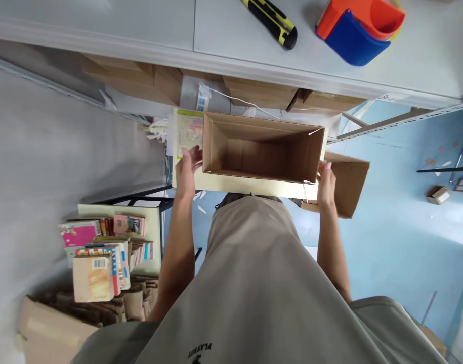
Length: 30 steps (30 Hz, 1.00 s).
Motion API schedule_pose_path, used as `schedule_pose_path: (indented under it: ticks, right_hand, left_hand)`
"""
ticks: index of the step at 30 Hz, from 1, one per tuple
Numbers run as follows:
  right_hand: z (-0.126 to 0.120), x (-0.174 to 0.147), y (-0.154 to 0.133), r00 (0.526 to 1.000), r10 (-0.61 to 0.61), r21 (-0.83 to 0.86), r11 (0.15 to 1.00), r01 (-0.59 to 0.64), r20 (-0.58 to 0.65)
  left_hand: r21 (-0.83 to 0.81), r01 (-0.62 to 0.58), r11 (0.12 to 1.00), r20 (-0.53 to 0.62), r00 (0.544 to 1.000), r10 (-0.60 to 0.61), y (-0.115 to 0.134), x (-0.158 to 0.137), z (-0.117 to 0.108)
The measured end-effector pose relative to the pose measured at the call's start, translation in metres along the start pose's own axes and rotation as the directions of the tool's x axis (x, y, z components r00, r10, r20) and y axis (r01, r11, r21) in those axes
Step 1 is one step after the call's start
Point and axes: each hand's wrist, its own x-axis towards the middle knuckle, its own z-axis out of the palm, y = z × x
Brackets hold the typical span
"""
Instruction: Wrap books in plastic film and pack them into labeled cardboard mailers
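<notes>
An open-topped cardboard box (pixel 261 174) sits in front of my body, its inside bare of contents as far as I can see. At its left end, my left hand (pixel 187 169) presses its fingers against the side wall. My right hand (pixel 326 184) is at the opposite end, with its fingers curled at the right front corner. Between them the two hands hold the box over a pale yellow board (pixel 250 187). A printed sheet (pixel 186 132) lies on the board, beyond my left fingers.
A white shelf (pixel 140 25) crosses the top, bearing a yellow-black box cutter (pixel 275 23) and an orange-blue tape dispenser (pixel 360 33). Cartons (pixel 132 81) sit below. Another open box (pixel 350 184) is at right. Stacked books (pixel 92 278) stand left, above a carton (pixel 52 333).
</notes>
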Motion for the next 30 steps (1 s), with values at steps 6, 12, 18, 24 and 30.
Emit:
schedule_pose_path:
  ticks: [6,12,18,24,30]
  right_hand:
    - [-0.006,0.006,-0.029,0.973,-0.228,-0.113,0.969,0.221,-0.047]
    - [-0.016,0.007,-0.022,0.96,-0.225,-0.144,0.969,0.202,-0.165]
    - [0.003,-0.018,-0.05,0.924,-0.32,-0.215,0.937,0.276,-0.21]
    - [0.087,-0.087,-0.132,0.872,-0.481,-0.272,0.854,0.443,-0.093]
    - [0.238,-0.16,-0.137,0.748,-0.375,0.099,0.917,0.387,0.548]
  left_hand:
    - [0.214,-0.161,0.963,-0.068,0.982,0.179,0.036,0.011,-0.002]
    - [0.139,-0.075,0.987,-0.081,0.993,0.087,0.042,0.015,-0.007]
    - [0.03,-0.041,0.999,0.03,0.999,0.04,0.042,0.013,-0.024]
    - [0.089,0.061,0.994,-0.146,0.988,-0.048,-0.041,0.057,-0.083]
    - [0.196,0.254,0.947,-0.207,0.955,-0.213,-0.12,0.113,-0.122]
